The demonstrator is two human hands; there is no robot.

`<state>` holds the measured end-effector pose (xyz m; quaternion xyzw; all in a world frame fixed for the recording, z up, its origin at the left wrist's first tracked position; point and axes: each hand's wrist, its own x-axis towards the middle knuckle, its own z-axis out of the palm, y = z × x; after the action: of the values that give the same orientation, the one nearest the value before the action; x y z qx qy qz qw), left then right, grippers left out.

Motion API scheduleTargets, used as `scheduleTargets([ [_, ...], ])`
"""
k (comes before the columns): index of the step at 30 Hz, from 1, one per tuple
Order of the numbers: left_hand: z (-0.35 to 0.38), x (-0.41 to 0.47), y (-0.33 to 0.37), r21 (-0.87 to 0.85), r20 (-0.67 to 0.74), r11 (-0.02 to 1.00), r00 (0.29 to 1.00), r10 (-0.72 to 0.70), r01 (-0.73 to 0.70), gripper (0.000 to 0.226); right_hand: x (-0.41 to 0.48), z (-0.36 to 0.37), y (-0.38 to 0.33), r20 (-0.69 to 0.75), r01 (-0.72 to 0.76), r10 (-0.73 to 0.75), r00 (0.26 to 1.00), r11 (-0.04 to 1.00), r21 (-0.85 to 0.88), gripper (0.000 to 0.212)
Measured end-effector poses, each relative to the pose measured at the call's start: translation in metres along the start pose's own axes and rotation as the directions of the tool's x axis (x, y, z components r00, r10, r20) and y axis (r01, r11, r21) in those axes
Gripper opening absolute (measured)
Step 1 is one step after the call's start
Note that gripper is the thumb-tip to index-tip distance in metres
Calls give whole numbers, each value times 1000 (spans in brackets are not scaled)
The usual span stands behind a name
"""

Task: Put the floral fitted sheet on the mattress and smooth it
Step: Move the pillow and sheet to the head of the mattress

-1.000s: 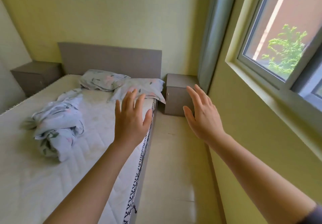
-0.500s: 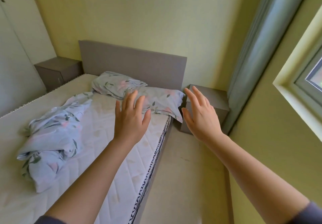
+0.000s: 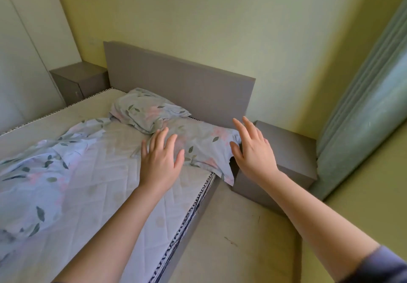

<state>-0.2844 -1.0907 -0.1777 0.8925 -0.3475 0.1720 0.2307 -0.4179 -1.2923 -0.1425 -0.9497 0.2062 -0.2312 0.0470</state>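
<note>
The floral sheet [image 3: 37, 168] lies crumpled on the left half of the bare quilted mattress [image 3: 123, 185]. Two floral pillows [image 3: 204, 146] lie at the head end, the nearer one overhanging the mattress's right corner. My left hand [image 3: 160, 161] is stretched out with spread, straight fingers just in front of the nearer pillow, holding nothing. My right hand [image 3: 253, 150] is open too, fingers straight, beside that pillow's right end above the gap to the nightstand. Whether either hand touches the pillow is unclear.
A grey headboard [image 3: 180, 78] stands against the yellow wall. Grey nightstands sit at the right [image 3: 286, 150] and far left [image 3: 77, 78] of the bed. A narrow floor strip [image 3: 231, 238] runs between the bed and the right wall, with a curtain [image 3: 365, 97] there.
The view has swung left and closer to the head of the bed; the window has left the frame. Both hands have reached forward, now close to the nearer pillow.
</note>
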Motion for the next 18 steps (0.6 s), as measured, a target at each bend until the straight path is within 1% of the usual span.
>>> scheduleTargets([
  [3, 42, 41, 10, 29, 28, 997, 997, -74, 73, 44, 62, 25, 47, 74, 35, -35, 997, 999, -1, 57],
  [5, 68, 67, 9, 45, 60, 992, 991, -118, 115, 45, 100, 48, 68, 119, 50, -49, 992, 999, 1, 57],
  [7, 96, 94, 3, 70, 92, 985, 982, -167, 161, 46, 136, 75, 84, 170, 94, -93, 981, 996, 3, 56],
  [10, 147, 140, -12, 99, 122, 968, 962, -243, 231, 47, 196, 130, 104, 245, 155, -154, 957, 988, 18, 56],
  [14, 223, 207, -42, 137, 144, 952, 945, -293, 274, 47, 276, 215, 127, 325, 216, -211, 922, 976, 21, 56],
  [15, 250, 232, -54, 143, 176, 941, 927, -330, 308, 47, 305, 246, 134, 358, 224, -218, 908, 974, 26, 55],
  [18, 298, 276, -72, 156, 271, 923, 884, -382, 351, 45, 354, 301, 148, 417, 245, -240, 877, 969, 41, 56],
])
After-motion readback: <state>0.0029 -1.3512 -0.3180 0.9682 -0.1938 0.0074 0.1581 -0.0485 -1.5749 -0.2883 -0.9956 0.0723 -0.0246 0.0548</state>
